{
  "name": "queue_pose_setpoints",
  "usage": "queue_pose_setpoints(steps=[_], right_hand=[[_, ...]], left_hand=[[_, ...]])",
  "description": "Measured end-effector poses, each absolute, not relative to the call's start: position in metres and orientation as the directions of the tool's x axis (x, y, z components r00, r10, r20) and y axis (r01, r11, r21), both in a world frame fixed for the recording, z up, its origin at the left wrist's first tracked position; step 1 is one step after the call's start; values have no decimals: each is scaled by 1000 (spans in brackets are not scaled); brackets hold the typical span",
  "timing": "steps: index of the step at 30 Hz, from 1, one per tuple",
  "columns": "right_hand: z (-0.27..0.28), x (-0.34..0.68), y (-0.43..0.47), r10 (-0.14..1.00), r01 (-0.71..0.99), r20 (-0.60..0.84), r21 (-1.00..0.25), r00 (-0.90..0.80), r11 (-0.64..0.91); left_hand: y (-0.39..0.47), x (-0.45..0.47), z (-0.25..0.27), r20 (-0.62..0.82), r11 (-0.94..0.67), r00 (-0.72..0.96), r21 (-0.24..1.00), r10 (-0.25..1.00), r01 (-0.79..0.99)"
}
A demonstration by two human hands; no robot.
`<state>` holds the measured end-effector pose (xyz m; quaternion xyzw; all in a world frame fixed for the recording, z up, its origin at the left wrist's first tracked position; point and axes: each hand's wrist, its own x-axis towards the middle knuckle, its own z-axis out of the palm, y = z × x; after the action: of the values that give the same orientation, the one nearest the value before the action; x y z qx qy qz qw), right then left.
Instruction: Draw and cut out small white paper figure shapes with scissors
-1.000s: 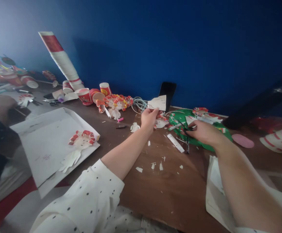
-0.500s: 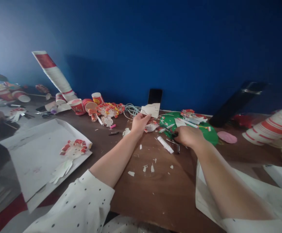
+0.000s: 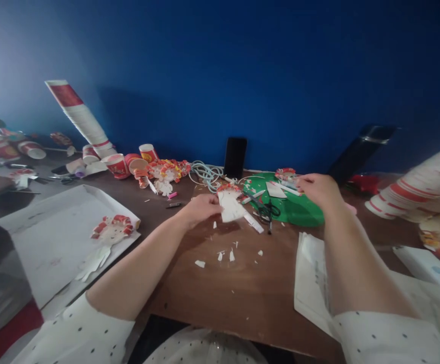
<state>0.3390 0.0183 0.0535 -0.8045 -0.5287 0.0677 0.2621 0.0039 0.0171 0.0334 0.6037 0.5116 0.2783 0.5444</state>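
White paper [image 3: 232, 209] is in front of me on the far part of the worktop [image 3: 204, 293], and the fingers of my left hand [image 3: 201, 210] pinch its edge, so they are narrow. My right hand [image 3: 318, 191] is between two and three o'clock from the paper, its fingers by a white pen [image 3: 288, 188]; I can't tell if they grip it. I think the paper needs a soft pinch so it stays flat, and the pen a gentle touch so it doesn't roll. Black scissors [image 3: 267, 208] lie between my hands at three o'clock, partly on a green sheet [image 3: 303, 213], so I should mind them. A white tube [image 3: 255, 225] is at four o'clock, scraps [image 3: 232, 256] at six, red cups [image 3: 116, 166] at ten and a black phone [image 3: 235, 156] at twelve.
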Motion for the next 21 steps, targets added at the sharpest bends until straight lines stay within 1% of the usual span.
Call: queue_pose_setpoints(steps=[2, 5, 8, 10, 13, 17, 19, 21], right_hand=[[41, 336, 24, 896, 830, 147, -462, 419, -312], [25, 330, 37, 898, 856, 29, -315, 440, -409], [17, 327, 51, 868, 835, -28, -260, 495, -485], [15, 327, 59, 829, 806, -69, -200, 555, -557], [14, 327, 68, 831, 797, -90, -243, 549, -553], [15, 328, 67, 837, 774, -147, -324, 527, -544], [16, 327, 64, 844, 751, -163, -393, 511, -531], [18, 327, 60, 855, 721, -140, -479, 500, -500]], left_hand=[[9, -2, 27, -272, 120, 356, 910, 894, 396], [5, -7, 17, -324, 124, 343, 861, 882, 493], [9, -9, 8, -315, 66, 359, 825, 879, 561], [13, -10, 3, -313, 28, 374, 798, 873, 603], [15, -11, -3, -281, -26, 384, 777, 880, 628], [15, -13, -9, -245, -33, 365, 790, 898, 612], [15, -12, -12, -218, -40, 352, 799, 910, 600], [15, -12, -15, -201, -42, 341, 808, 918, 588]])
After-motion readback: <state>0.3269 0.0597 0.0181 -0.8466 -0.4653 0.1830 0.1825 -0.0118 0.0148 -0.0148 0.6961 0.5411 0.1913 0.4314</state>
